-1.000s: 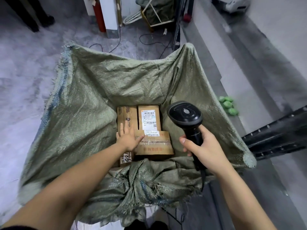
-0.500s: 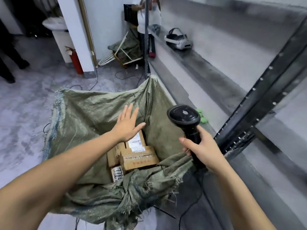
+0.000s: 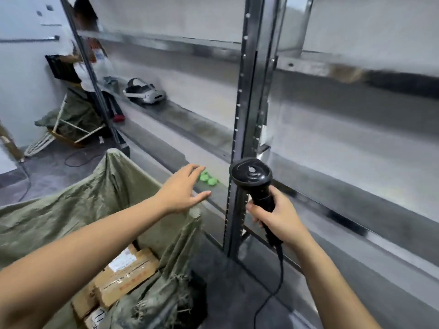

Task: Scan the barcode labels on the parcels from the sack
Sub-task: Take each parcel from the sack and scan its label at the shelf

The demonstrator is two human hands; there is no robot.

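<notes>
L hand (image 3: pixel 183 189) has come up out of the woven sack (image 3: pixel 78 210) w/ nothing in it: a sec ago it lay flat on the cardboard parcels (image 3: pixel 123 274) at the sack's bottom, now it hangs in the air past the sack's far-right rim, fingers straight and spread, grip apart, touching nothing. It reaches toward the low shelf (image 3: pixel 308 148) of the metal rack, roughly where some green bits (image 3: pixel 209 179) sit at the shelf's front edge; can't tell what those are.

View has swung up and right too, so the sack is now at lower left and the rack upright (image 3: pixel 247 115) fills the middle. Parcels haven't budged: same stack, white barcode label (image 3: pixel 123 260) on the top box facing up, near the sack's near-right corner.

R hand (image 3: pixel 273 224) grips the black barcode scanner (image 3: pixel 251 176) by the handle, fingers wrapped round it, grip clamped on it, cable (image 3: pixel 280 269) trailing down. Scanner head is up beside the rack upright and faces away from the parcels, not at any label.

Meaning for the task, as I read it: no parcel lifted, no scan lined up at this instant. L hand looks to be going for smth on the shelf or just bracing; can't say which. To scan, the scanner must drop back toward the sack, or a parcel must come up to it.

Further off: a headset (image 3: pixel 145 92) on the shelf, another person (image 3: pixel 92 55) at the rack's far end.
</notes>
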